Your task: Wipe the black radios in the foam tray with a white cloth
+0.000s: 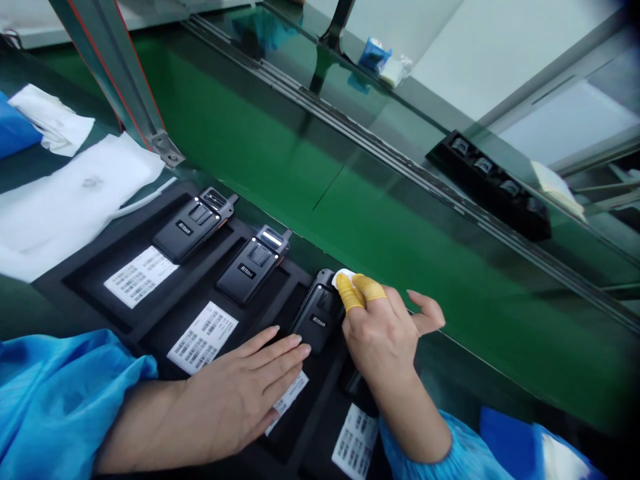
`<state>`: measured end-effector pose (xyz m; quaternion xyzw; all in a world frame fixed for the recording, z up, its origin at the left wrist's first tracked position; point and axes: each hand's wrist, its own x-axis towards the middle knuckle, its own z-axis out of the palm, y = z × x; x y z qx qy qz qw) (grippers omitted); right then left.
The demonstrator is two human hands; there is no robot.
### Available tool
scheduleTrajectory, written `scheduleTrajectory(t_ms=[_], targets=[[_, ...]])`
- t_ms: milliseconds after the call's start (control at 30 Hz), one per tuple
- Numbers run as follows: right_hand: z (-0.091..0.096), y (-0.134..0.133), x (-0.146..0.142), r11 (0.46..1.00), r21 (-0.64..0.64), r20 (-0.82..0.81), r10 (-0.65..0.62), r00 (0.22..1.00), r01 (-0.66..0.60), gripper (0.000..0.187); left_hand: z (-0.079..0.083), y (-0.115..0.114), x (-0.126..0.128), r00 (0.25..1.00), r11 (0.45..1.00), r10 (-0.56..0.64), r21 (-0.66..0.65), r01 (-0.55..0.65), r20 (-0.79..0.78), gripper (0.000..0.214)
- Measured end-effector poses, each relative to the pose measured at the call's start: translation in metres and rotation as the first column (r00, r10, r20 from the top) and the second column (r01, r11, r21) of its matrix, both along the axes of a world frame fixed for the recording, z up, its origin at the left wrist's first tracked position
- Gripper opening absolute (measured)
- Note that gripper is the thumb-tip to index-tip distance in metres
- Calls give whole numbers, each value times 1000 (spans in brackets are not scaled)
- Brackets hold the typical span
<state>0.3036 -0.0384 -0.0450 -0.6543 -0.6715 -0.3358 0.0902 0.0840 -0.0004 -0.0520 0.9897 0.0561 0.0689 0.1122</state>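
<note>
Thing in hand: small white cloth pad [344, 276], pinched in my right hand [383, 333] between two fingertips in yellow rubber cots [350, 293]; thumb hidden under them, I take it as the third point of the pinch.
Where it lies: pad touches the top end of the third black handheld radio unit [319, 312], which sits in its pocket of the black moulded tray [90, 267].
Key relation: radio's long axis runs from near my left hand up and right toward the green conveyor belt [400, 220]; the pad sits at the far end of that axis, at the tray's edge.
Nearer hand: right, already on the radio's top; left is beside its lower end.
Left hand [240, 393]: flat, fingers spread out together, palm down on the tray over a white barcode label [289, 395]; grip holds nothing.
Right pose: wrist coming in from lower right, forefinger and middle finger curled down, little finger lifted clear toward the belt.
Neighbours: two more black radios [193, 225] [253, 263] in pockets to the left, each with its label.
Surface: white sheets [75, 193] on the left.
</note>
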Motion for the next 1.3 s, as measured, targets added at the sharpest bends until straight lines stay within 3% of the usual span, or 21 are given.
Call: scheduleTrajectory(t_ms=[333, 533, 600, 767, 967, 1300], targets=[[-9, -18, 1, 998, 40, -107, -34, 994, 39, 24, -5, -3, 1, 999, 1000, 19, 2, -19, 40, 43], [-3, -25, 11, 992, 81, -101, -86, 991, 94, 20, 0, -1, -1, 999, 1000, 15, 21, -16, 28, 42], [0, -21, 8, 993, 91, -97, -67, 993, 76, 20, 0, -1, -2, 1000, 1000, 0, 23, 0, 18, 43], [-1, -3, -6, 998, -23, -59, 61, 996, -63, 22, 0, -1, -1, 1000, 1000, -2, 28, 2, -14, 43], [-8, -7, -4, 991, -124, -136, 29, 990, -46, 27, 0, 0, 0, 999, 1000, -10, 7, 10, -35, 43], [-16, -21, 13, 998, -49, -117, 41, 992, -47, 27, 0, 0, 0, 1000, 1000, -5, 5, 5, -6, 44]])
